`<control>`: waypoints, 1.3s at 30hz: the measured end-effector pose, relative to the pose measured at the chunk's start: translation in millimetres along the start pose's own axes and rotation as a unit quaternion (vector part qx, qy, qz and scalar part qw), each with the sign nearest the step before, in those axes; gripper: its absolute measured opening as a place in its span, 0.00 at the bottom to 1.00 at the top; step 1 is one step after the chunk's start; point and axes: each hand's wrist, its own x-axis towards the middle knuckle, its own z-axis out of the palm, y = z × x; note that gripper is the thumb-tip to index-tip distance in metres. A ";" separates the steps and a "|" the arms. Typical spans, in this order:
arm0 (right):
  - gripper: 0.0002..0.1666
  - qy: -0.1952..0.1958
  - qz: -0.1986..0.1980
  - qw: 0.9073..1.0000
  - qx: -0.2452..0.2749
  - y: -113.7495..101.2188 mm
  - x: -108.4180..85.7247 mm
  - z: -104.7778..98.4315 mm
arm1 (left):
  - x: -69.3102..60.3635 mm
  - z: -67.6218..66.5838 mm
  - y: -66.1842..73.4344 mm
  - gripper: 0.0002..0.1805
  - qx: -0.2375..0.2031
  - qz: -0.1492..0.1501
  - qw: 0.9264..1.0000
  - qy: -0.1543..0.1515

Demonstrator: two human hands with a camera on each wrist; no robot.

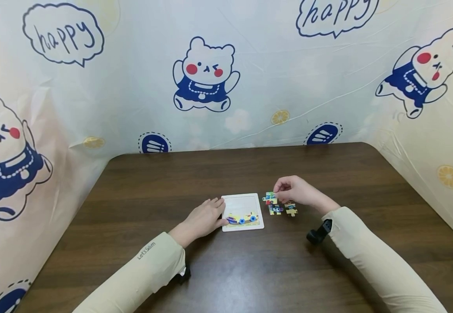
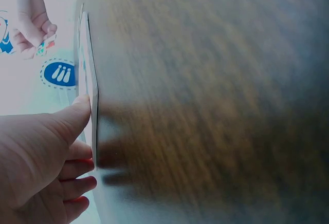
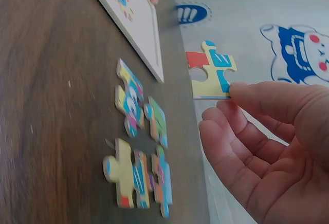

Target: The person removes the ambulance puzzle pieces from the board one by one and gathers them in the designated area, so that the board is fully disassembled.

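A white puzzle tray [image 1: 242, 200] lies on the table, its lower part filled with pieces showing a yellow and blue picture. My left hand [image 1: 204, 218] rests at the tray's left edge, thumb on the rim, fingers fairly straight. In the left wrist view that hand [image 2: 49, 157] touches the side of the tray [image 2: 94, 116]. To the right of the tray, my right hand [image 1: 296, 191] pinches a puzzle piece; the right wrist view shows the yellow, red and blue piece [image 3: 209, 75] held above the table between thumb and fingers of the hand [image 3: 272, 136].
Several loose pieces lie right of the tray, among them a dark-blue-marked piece [image 1: 275, 209] and a yellow one [image 1: 291, 210]. The brown table [image 1: 249, 261] meets a printed cloth backdrop [image 1: 257, 87] behind and at both sides.
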 end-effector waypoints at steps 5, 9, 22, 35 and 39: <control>0.05 0.018 0.006 1.000 0.014 7.5 -8.8 -13.9 | -0.5 0.6 0.3 0.30 -0.005 0.001 1.000 0.001; 0.05 0.026 0.000 1.000 0.011 12.9 -16.7 -22.1 | -0.4 0.3 0.6 0.30 -0.006 -0.003 1.000 -0.001; 0.08 0.041 0.060 0.997 0.006 32.0 -37.0 -40.3 | -0.8 -1.5 1.0 0.30 -0.004 -0.003 1.000 -0.002; 0.08 0.021 0.092 0.995 -0.029 50.5 -46.1 -46.6 | -1.4 -1.5 1.6 0.30 0.003 -0.004 1.000 -0.006; 0.07 0.017 0.103 0.994 -0.042 53.9 -48.1 -47.6 | -1.3 -1.3 1.6 0.30 0.003 -0.002 1.000 -0.004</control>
